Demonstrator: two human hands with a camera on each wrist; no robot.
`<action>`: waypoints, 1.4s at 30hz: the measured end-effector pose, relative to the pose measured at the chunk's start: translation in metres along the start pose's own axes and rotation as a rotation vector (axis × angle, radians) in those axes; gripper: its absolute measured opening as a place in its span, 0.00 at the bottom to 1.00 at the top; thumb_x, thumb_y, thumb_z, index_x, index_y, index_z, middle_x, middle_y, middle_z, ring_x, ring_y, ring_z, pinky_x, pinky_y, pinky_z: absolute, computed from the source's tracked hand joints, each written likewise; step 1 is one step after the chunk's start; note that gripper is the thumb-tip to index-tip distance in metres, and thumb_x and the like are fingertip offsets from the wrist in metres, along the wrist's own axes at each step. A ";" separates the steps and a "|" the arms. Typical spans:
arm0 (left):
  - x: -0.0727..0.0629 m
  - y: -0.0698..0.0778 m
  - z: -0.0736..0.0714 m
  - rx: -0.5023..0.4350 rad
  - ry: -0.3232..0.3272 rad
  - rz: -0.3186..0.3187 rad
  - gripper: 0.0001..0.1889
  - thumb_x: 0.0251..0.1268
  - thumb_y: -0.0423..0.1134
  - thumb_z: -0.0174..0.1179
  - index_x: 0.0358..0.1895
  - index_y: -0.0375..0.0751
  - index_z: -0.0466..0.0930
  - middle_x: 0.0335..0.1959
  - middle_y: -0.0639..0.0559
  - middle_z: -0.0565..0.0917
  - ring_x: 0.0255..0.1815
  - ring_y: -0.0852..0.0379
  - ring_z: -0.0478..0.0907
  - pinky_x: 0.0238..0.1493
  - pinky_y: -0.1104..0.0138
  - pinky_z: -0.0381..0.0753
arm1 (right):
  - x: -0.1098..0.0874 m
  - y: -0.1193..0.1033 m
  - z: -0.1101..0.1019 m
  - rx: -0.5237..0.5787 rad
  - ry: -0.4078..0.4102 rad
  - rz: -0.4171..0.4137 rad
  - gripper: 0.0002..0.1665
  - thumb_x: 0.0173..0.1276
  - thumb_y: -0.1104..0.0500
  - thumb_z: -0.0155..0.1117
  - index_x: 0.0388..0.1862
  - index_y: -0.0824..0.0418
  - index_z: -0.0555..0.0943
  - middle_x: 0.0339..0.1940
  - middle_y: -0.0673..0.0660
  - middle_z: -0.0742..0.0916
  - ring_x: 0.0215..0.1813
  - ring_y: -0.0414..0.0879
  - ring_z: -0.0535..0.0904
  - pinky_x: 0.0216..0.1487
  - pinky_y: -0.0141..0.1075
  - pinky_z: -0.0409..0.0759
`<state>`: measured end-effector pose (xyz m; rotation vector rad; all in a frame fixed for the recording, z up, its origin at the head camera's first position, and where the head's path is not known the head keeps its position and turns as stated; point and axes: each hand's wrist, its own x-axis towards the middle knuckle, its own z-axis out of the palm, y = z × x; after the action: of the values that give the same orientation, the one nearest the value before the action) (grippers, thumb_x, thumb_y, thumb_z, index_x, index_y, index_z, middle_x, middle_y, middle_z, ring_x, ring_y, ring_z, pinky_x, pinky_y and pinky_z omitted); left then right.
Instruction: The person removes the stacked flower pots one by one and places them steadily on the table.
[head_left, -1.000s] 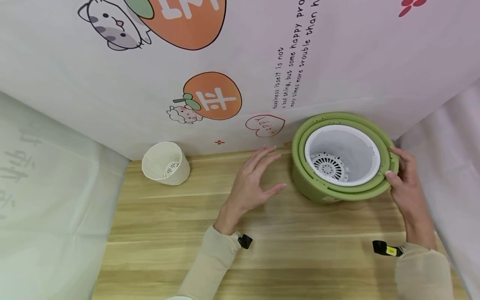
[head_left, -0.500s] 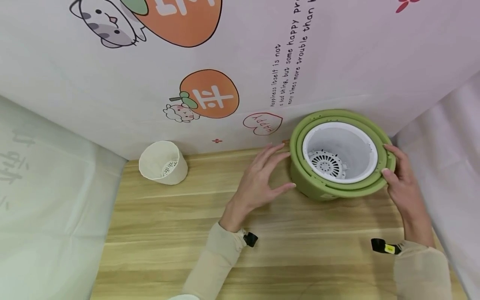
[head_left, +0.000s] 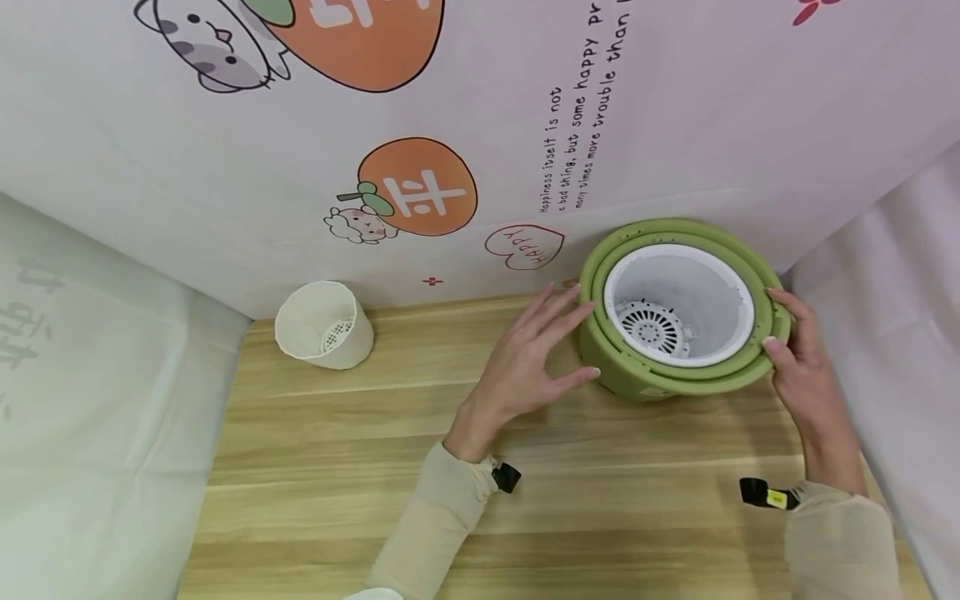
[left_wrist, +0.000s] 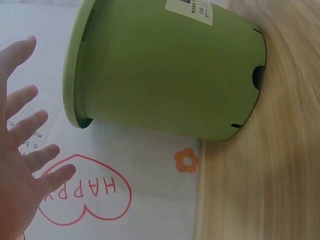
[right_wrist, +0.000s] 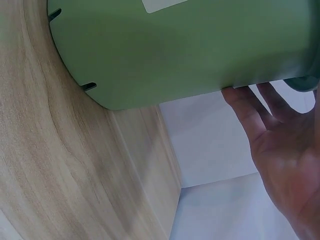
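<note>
A stack of nested flower pots stands on the wooden table near the back right. The outer flower pot (head_left: 622, 371) is green with a wide rim, and a white flower pot (head_left: 708, 300) with a slotted bottom sits inside the green rims. My right hand (head_left: 810, 371) grips the right side of the green rim, thumb on top and fingers beneath; in the right wrist view its fingers (right_wrist: 247, 112) touch the green wall. My left hand (head_left: 521, 362) is held with spread fingers at the left side of the pot, and in the left wrist view its fingers (left_wrist: 30, 125) look apart from it.
A small white pot (head_left: 354, 343) with a perforated bottom stands at the back left of the table (head_left: 315, 467). Behind it rises a printed cloth wall (head_left: 262, 183). Pale cloth (head_left: 885, 333) hangs close beside my right arm.
My left hand has moved right, from well left of the green pot to its left rim. My right hand keeps its grip, and the pots stay in place.
</note>
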<state>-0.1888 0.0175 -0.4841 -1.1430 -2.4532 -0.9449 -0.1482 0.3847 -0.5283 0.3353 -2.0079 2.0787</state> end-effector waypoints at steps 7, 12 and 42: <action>0.004 0.002 0.001 0.009 -0.008 -0.015 0.40 0.61 0.57 0.67 0.73 0.46 0.66 0.78 0.48 0.59 0.80 0.49 0.45 0.79 0.59 0.46 | 0.001 0.001 -0.002 0.020 0.001 0.008 0.33 0.75 0.76 0.44 0.77 0.63 0.58 0.58 0.55 0.77 0.48 0.36 0.80 0.44 0.19 0.78; 0.008 0.004 0.002 0.010 -0.028 -0.017 0.39 0.62 0.58 0.66 0.73 0.47 0.67 0.78 0.45 0.59 0.81 0.48 0.44 0.79 0.57 0.47 | 0.004 0.002 -0.002 0.081 -0.001 -0.002 0.31 0.76 0.74 0.47 0.76 0.63 0.59 0.53 0.57 0.79 0.43 0.37 0.81 0.40 0.20 0.80; 0.028 0.022 0.017 0.164 -0.243 -0.082 0.35 0.65 0.68 0.55 0.73 0.60 0.67 0.81 0.50 0.50 0.79 0.38 0.33 0.79 0.56 0.36 | 0.003 0.010 0.003 0.121 0.043 -0.038 0.30 0.76 0.72 0.47 0.75 0.68 0.59 0.55 0.61 0.77 0.45 0.41 0.79 0.42 0.23 0.80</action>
<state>-0.1899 0.0549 -0.4736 -1.1687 -2.7294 -0.6429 -0.1540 0.3815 -0.5370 0.3452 -1.8419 2.1698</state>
